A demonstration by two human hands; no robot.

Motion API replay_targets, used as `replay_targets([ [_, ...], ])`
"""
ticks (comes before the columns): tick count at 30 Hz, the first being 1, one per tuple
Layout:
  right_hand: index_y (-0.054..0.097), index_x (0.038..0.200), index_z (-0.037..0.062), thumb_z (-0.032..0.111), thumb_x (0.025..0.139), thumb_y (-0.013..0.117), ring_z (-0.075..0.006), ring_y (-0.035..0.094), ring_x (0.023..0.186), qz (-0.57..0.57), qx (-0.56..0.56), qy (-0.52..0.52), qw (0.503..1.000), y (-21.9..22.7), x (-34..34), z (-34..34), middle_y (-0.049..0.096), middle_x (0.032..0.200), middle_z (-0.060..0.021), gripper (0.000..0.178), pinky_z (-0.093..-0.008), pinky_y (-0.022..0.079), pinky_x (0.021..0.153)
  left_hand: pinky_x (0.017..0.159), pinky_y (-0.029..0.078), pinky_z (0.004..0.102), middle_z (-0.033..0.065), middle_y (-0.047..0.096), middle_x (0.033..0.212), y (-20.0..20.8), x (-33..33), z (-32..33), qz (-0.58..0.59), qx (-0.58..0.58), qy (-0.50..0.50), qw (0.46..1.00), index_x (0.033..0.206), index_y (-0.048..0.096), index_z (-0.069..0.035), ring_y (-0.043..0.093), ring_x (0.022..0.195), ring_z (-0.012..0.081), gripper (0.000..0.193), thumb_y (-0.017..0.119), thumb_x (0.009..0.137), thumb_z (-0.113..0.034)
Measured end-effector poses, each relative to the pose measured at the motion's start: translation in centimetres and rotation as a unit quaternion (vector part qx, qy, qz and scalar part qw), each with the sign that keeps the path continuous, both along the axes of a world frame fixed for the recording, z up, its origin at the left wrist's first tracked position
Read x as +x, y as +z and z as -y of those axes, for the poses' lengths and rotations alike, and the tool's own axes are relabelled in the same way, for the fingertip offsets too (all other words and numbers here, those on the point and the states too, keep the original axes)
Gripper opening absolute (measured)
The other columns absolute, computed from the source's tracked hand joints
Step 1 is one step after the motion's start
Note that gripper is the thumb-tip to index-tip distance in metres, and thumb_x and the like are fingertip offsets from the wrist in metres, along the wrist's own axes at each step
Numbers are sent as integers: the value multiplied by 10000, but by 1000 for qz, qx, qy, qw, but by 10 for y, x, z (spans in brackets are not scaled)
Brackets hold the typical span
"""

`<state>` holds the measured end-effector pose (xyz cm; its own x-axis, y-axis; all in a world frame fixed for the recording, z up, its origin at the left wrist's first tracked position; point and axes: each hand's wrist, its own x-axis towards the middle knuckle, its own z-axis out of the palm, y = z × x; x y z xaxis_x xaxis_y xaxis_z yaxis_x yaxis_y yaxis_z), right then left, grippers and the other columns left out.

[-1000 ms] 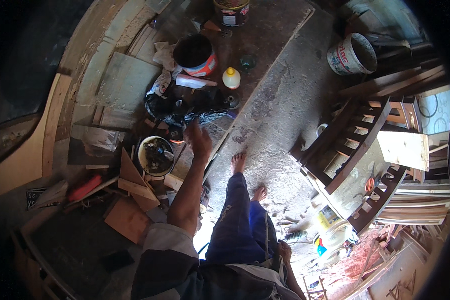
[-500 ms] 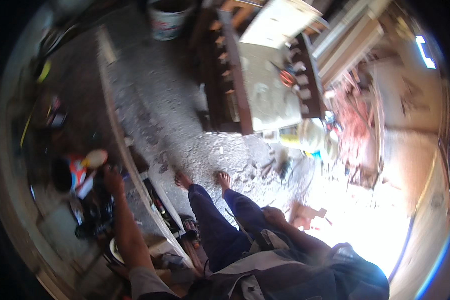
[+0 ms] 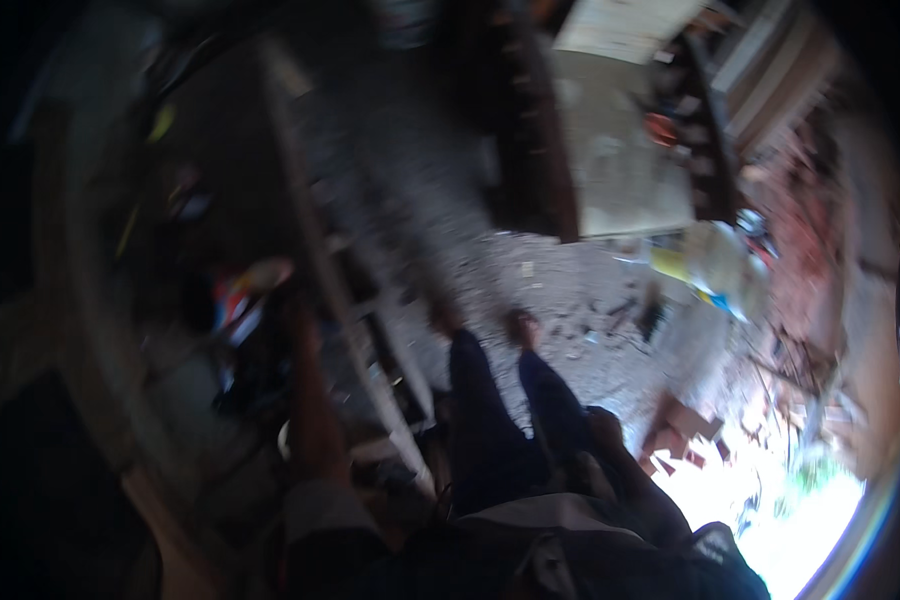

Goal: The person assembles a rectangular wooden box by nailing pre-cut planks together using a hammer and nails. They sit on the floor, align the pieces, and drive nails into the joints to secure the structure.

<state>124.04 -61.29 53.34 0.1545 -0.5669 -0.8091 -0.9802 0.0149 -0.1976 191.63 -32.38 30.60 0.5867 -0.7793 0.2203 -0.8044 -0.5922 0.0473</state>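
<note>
My view has swung right and blurred since a second ago, so I judge my head is turning off the work. My left hand (image 3: 295,300) reaches to the red-and-white tub (image 3: 238,300) beside the plank (image 3: 345,300); its grip I cannot tell. My right hand is unseen. A yellow-and-white bag (image 3: 705,265) lies right.

Blurred gritty concrete floor (image 3: 560,290), dark wooden frame (image 3: 545,150), bright sunlight lower right
</note>
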Motion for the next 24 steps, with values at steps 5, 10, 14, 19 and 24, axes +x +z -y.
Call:
replay_targets([
  [5,720,1237,37,307,982,546,-367,691,1129,-16,0,-16,1000,-4,-24,-2,730,1189,-210,411,-453,526,985,520,361,280,-31,499,756,122,-87,105,-729,-427,269,463,1056,633,-137,463,599,99,153,613,1042,-288],
  [10,722,1230,60,345,984,535,-405,678,1136,23,21,26,999,-12,4,27,725,1178,-231,421,-487,520,977,417,277,231,-75,470,657,186,-134,126,-750,-502,203,379,1030,657,-153,401,489,22,138,608,1053,-281],
  [14,708,1205,-12,274,1020,575,-173,667,853,143,29,51,988,-33,49,55,723,924,-127,366,-332,534,781,494,396,275,-22,580,693,237,-175,147,-624,-362,187,667,1147,688,-82,521,536,91,208,678,1009,-238],
  [19,626,1356,-31,270,1045,606,-170,689,967,387,138,-84,908,69,213,71,728,1128,-131,433,-326,556,841,594,504,354,93,685,769,308,-237,195,-442,-257,82,855,1235,670,-30,648,621,204,361,770,934,-201],
  [24,648,1307,-33,293,1031,653,-153,687,966,496,185,-156,834,125,261,54,737,1080,-114,426,-321,567,838,714,599,381,184,755,956,332,-272,216,-409,-232,1,882,1219,663,-9,767,854,311,376,767,941,-239],
])
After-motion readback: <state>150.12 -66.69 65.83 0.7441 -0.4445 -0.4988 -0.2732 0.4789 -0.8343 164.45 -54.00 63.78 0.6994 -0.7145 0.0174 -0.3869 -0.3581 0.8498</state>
